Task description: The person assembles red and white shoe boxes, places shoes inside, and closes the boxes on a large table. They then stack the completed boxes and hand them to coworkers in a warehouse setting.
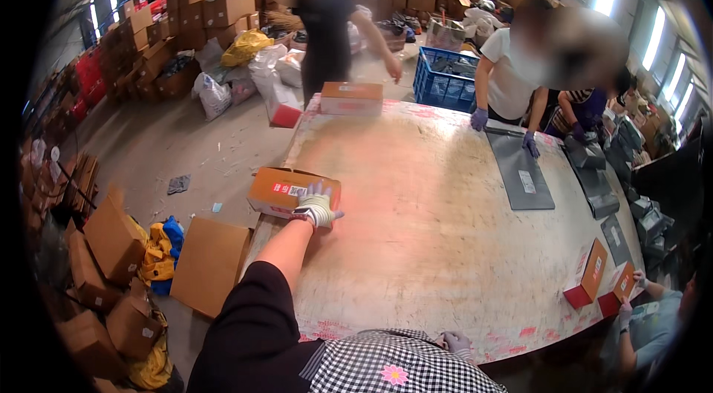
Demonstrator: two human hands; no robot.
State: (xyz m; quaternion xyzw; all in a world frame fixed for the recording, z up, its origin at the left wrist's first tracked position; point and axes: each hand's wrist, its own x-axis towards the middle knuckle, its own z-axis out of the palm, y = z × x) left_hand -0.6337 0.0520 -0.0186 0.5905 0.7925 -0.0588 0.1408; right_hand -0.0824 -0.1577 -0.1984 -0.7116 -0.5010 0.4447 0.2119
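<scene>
A brown and white cardboard box (273,192) with red marks lies at the left edge of a large worktable (401,215). My left hand (316,206), in a striped glove with its fingers spread, rests on the right part of this box. My right hand (458,342), also gloved, is at the near table edge beside my checkered apron; its fingers are partly hidden, and whether it holds anything cannot be told. Another similar box (352,99) stands at the far left corner of the table.
Three co-workers stand at the far side and one at the right. Grey plastic mailing bags (521,170), two red-and-white boxes (587,273) and a blue crate (445,78) are about them. Open cardboard cartons (211,265) stand on the floor at left.
</scene>
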